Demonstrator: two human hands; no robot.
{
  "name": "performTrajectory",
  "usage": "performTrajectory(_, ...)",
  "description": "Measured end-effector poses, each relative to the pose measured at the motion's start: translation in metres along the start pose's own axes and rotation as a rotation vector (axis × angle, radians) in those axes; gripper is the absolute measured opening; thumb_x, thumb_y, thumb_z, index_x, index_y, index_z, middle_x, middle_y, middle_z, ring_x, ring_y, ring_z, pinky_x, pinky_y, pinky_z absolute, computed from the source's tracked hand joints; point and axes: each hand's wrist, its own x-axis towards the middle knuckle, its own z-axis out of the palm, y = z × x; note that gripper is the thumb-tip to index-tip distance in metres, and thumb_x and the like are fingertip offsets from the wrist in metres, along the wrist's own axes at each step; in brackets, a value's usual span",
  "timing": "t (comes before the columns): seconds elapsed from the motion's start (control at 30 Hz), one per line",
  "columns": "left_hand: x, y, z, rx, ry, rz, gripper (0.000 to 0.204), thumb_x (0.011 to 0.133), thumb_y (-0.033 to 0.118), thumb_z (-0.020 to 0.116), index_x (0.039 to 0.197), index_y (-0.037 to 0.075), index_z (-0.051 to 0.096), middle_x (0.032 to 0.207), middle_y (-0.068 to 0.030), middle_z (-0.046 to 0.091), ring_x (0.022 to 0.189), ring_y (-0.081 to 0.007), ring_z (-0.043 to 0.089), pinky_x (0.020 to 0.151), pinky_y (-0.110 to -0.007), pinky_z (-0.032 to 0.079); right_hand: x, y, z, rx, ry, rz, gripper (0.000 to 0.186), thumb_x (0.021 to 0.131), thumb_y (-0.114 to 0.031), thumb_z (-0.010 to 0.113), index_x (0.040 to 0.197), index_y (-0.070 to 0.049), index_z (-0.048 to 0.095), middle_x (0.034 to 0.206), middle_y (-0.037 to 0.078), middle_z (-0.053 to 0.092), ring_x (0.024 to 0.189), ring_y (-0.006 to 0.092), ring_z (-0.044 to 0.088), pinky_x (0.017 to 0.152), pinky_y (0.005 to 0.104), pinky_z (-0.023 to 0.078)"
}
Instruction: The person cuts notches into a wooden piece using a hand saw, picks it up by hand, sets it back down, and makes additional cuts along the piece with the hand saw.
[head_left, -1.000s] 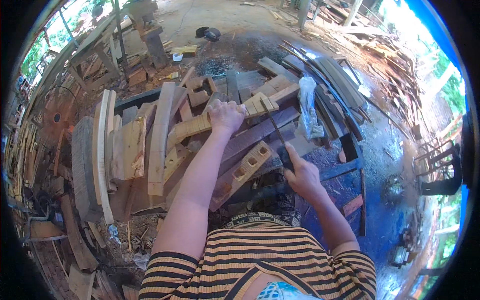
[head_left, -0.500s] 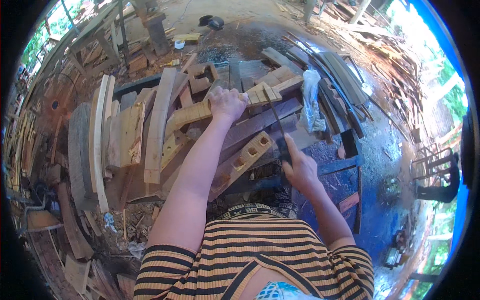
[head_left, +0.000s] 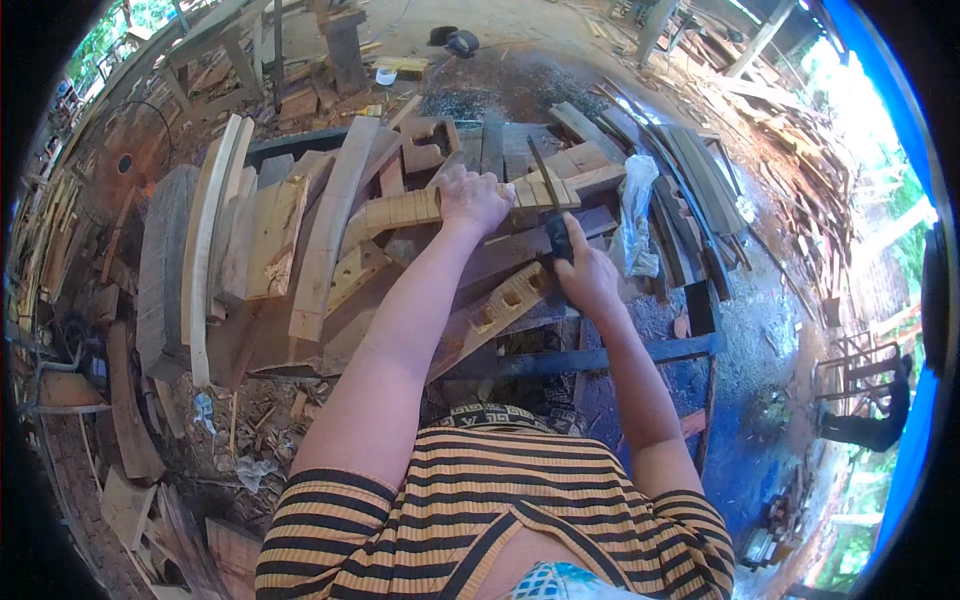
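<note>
My left hand [head_left: 476,201] is closed over a long pale piece of wood [head_left: 398,212] with several crosswise lines on it, pressing it onto the wood pile. In my right hand [head_left: 588,272] is the black handle of a narrow-bladed handsaw [head_left: 545,175]. Its dark blade lies across the pale piece near the right end and points away from me. The blade's teeth are too small to make out. Nearer to me, a wooden block with square holes [head_left: 513,298] lies at a slant below my hands.
Several boards [head_left: 335,230] lie across the bench at the left. A clear plastic bag [head_left: 637,215] rests right of the saw, beside dark planks [head_left: 690,175]. A blue-black metal frame [head_left: 640,352] runs along the near side. Scrap wood [head_left: 790,140] covers the ground at far right.
My right hand has pushed the saw forward, so more blade sticks out past the pale wood. My left hand keeps its grip. The whole view has shifted a little.
</note>
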Motion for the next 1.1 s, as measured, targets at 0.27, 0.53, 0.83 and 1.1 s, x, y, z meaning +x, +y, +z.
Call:
performTrajectory(0.27,-0.003,-0.004,-0.012,0.017,-0.014,0.017,0.053,0.096,0.048,0.035,0.112,0.009,0.066,0.117,-0.0135,0.065,0.122,-0.0297,0.048,0.101,-0.053,0.032,-0.096,0.001,-0.024,0.02,-0.048,-0.002,0.077,0.077,-0.017,0.057,0.149,-0.013,0.03,0.086,0.027,0.065,0.077,0.0435,0.064,0.074,0.0515,0.05)
performTrajectory(0.53,-0.001,0.006,-0.008,0.019,-0.027,0.022,0.052,0.097,0.047,0.034,0.113,0.009,0.066,0.119,-0.0134,0.065,0.122,-0.03,0.048,0.101,-0.054,0.032,0.007,0.002,-0.001,-0.028,0.007,0.002,0.074,0.078,-0.02,0.053,0.149,-0.015,0.032,0.084,0.026,0.066,0.079,0.045,0.064,0.078,0.053,0.049)
performTrajectory(0.83,-0.002,-0.003,-0.007,-0.001,-0.02,-0.021,0.052,0.096,0.048,0.036,0.112,0.01,0.068,0.116,-0.0117,0.066,0.12,-0.0286,0.048,0.101,-0.052,0.03,-0.092,-0.006,-0.025,0.043,-0.015,-0.023,0.073,0.077,-0.016,0.058,0.147,-0.013,0.036,0.091,0.026,0.067,0.082,0.0421,0.066,0.077,0.0477,0.05)
performTrajectory(1.1,-0.002,0.0,-0.004,-0.025,0.034,0.001,0.05,0.095,0.046,0.039,0.108,0.01,0.071,0.114,-0.0113,0.067,0.118,-0.0268,0.048,0.098,-0.048,0.032,-0.097,-0.031,-0.069,0.393,0.089,-0.038,0.071,0.079,-0.007,0.06,0.146,-0.014,0.04,0.106,0.024,0.066,0.095,0.0385,0.067,0.086,0.0417,0.05)
